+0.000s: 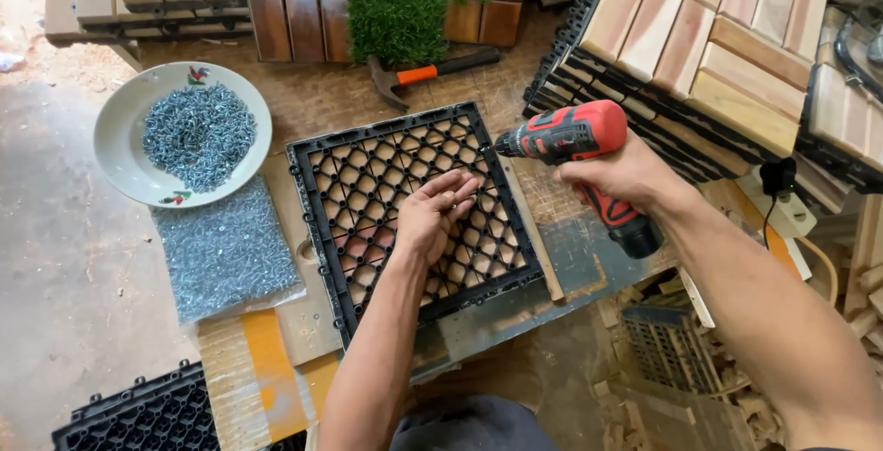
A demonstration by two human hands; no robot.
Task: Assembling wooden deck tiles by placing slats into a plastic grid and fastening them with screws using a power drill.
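Workbench of worn wood [313, 102], seen from above. Nearest us, our left hand [432, 216] rests on the black plastic grid tile [405, 212], fingers curled around what look like small screws. Our right hand [625, 175] grips a red-and-black cordless drill [575, 143], its bit at the tile's right edge. Leftward lies a clear rectangular bag of silvery screws [225, 249] — beyond it, a white plate of screws [124, 143]. Farther off — a hammer [423, 74] and stacked wooden tiles [708, 42].
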